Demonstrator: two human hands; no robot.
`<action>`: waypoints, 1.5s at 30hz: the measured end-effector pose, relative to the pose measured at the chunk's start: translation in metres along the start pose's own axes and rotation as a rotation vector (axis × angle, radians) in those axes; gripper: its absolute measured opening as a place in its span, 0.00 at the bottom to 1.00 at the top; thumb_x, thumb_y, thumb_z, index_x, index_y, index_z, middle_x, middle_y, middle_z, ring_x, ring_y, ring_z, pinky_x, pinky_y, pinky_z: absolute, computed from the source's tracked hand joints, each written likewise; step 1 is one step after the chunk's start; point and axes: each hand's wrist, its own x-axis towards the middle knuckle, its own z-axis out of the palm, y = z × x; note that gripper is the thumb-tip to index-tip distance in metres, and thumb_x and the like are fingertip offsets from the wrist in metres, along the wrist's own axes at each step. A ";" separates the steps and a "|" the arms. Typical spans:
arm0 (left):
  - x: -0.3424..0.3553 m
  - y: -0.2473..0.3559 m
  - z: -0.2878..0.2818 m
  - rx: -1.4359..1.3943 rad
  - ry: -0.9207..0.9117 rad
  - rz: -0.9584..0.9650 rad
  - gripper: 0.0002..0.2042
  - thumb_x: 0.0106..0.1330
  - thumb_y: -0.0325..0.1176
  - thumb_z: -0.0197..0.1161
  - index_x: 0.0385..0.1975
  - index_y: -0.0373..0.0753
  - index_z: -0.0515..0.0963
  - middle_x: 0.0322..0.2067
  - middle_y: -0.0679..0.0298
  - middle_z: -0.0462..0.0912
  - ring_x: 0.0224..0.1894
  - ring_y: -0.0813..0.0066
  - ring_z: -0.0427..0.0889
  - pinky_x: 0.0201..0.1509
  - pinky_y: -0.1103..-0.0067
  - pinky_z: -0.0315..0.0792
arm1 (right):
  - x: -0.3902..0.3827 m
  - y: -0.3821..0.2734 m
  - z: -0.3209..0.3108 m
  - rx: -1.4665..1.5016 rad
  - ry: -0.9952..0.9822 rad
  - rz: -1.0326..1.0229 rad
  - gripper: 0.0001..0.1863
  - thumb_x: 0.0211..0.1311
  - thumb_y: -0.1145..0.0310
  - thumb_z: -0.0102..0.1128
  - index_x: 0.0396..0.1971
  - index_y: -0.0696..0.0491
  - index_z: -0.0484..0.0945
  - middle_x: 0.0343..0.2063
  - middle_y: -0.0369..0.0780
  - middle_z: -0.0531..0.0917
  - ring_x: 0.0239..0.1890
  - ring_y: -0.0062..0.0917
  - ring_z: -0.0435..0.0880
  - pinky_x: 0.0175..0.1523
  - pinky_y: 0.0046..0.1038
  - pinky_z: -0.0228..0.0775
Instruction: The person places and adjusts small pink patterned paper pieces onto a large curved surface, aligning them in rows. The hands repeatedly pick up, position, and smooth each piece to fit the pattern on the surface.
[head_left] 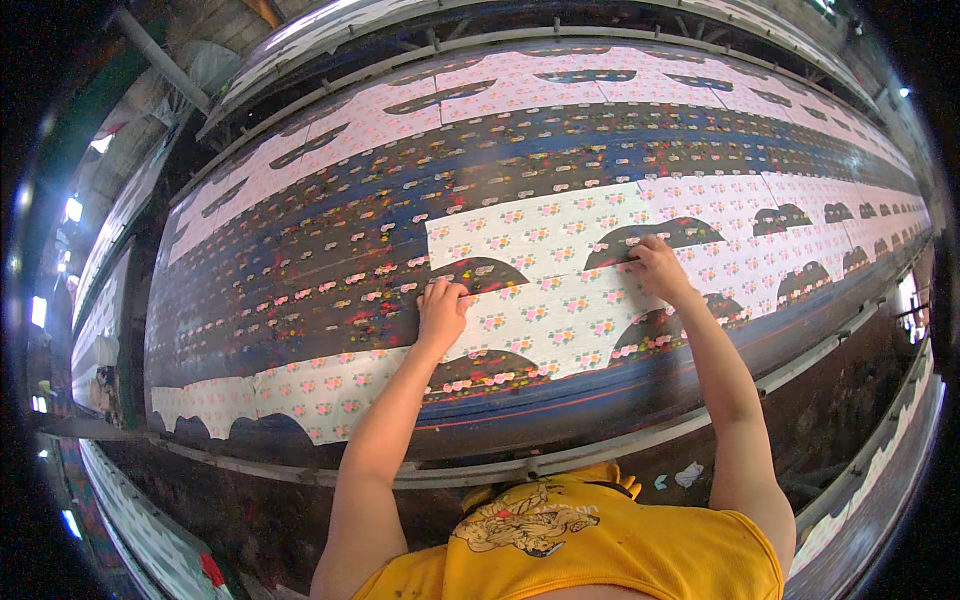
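A white cloth piece [545, 235] printed with small pink and orange flowers lies across the dark tabletop, with curved cutouts along its near edge. My left hand [442, 312] is at the left end of this cloth, fingers bent and closed on its edge beside one dark cutout. Farther right, my right hand [659, 268] pinches the cloth's edge at another cutout, thumb and fingers together. A second floral cloth piece [560, 325] lies nearer to me, meeting the first along a seam line between my hands. The fingertips partly hide the edges they touch.
The long dark table [290, 255] carries rows of small flower prints. Pinkish floral cloth [360, 115] runs along its far side, and more pieces [325, 395] lie at near left. A metal rail [590, 462] follows the near edge. Other long tables [115, 310] stand around.
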 end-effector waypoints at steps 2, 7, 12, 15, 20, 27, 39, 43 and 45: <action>0.004 0.002 0.001 0.018 -0.021 0.009 0.05 0.63 0.30 0.66 0.37 0.43 0.79 0.42 0.64 0.74 0.53 0.59 0.72 0.54 0.60 0.63 | 0.003 0.010 0.004 0.051 -0.028 0.009 0.09 0.52 0.69 0.70 0.30 0.55 0.81 0.35 0.43 0.77 0.45 0.42 0.77 0.47 0.42 0.72; 0.003 0.008 0.007 0.140 0.025 0.087 0.05 0.65 0.29 0.64 0.37 0.41 0.76 0.39 0.61 0.76 0.51 0.57 0.73 0.52 0.59 0.63 | 0.000 0.018 0.005 0.008 -0.062 -0.035 0.07 0.55 0.69 0.68 0.29 0.54 0.79 0.35 0.42 0.76 0.45 0.42 0.76 0.49 0.43 0.70; 0.001 0.011 -0.003 -0.143 -0.117 -0.070 0.05 0.68 0.31 0.62 0.38 0.38 0.75 0.32 0.55 0.79 0.42 0.50 0.77 0.49 0.58 0.66 | -0.003 0.012 -0.003 0.000 -0.082 -0.094 0.07 0.55 0.73 0.64 0.30 0.54 0.74 0.34 0.43 0.78 0.43 0.42 0.77 0.51 0.42 0.67; -0.001 0.022 -0.004 -0.121 -0.044 -0.025 0.05 0.69 0.31 0.60 0.37 0.37 0.74 0.33 0.53 0.81 0.41 0.49 0.79 0.48 0.58 0.68 | -0.006 0.005 -0.004 0.000 -0.095 -0.082 0.06 0.59 0.74 0.62 0.31 0.54 0.73 0.30 0.43 0.81 0.40 0.41 0.80 0.52 0.40 0.66; -0.001 0.028 -0.006 -0.086 0.000 0.032 0.04 0.69 0.29 0.60 0.37 0.36 0.75 0.34 0.53 0.81 0.41 0.49 0.81 0.45 0.60 0.73 | -0.011 0.001 -0.002 -0.092 -0.046 -0.175 0.05 0.61 0.74 0.62 0.34 0.54 0.74 0.31 0.44 0.82 0.39 0.41 0.82 0.47 0.40 0.71; -0.019 0.066 -0.053 -0.120 0.260 0.317 0.03 0.68 0.27 0.61 0.35 0.36 0.74 0.28 0.57 0.79 0.27 0.55 0.82 0.27 0.67 0.76 | -0.042 -0.025 -0.056 0.026 -0.013 -0.159 0.09 0.58 0.76 0.63 0.38 0.52 0.75 0.28 0.43 0.83 0.29 0.43 0.84 0.31 0.42 0.75; 0.077 0.029 -0.060 -0.018 0.283 0.283 0.06 0.71 0.31 0.61 0.35 0.36 0.77 0.32 0.58 0.79 0.31 0.53 0.83 0.29 0.66 0.77 | 0.058 0.014 -0.054 0.043 0.145 -0.156 0.06 0.63 0.70 0.63 0.38 0.53 0.78 0.32 0.43 0.85 0.31 0.43 0.85 0.34 0.41 0.77; 0.120 -0.019 -0.018 0.009 0.205 0.196 0.06 0.71 0.32 0.61 0.38 0.36 0.79 0.34 0.56 0.78 0.35 0.52 0.81 0.36 0.63 0.75 | 0.105 0.046 -0.009 0.032 0.073 -0.113 0.08 0.68 0.63 0.58 0.38 0.52 0.78 0.32 0.45 0.85 0.31 0.46 0.84 0.35 0.44 0.76; 0.135 -0.029 -0.008 0.053 0.136 0.147 0.08 0.72 0.35 0.60 0.39 0.37 0.78 0.35 0.57 0.77 0.37 0.50 0.81 0.38 0.62 0.76 | 0.120 0.061 0.013 -0.034 0.030 -0.081 0.09 0.69 0.61 0.58 0.39 0.51 0.77 0.32 0.45 0.85 0.32 0.46 0.84 0.36 0.45 0.76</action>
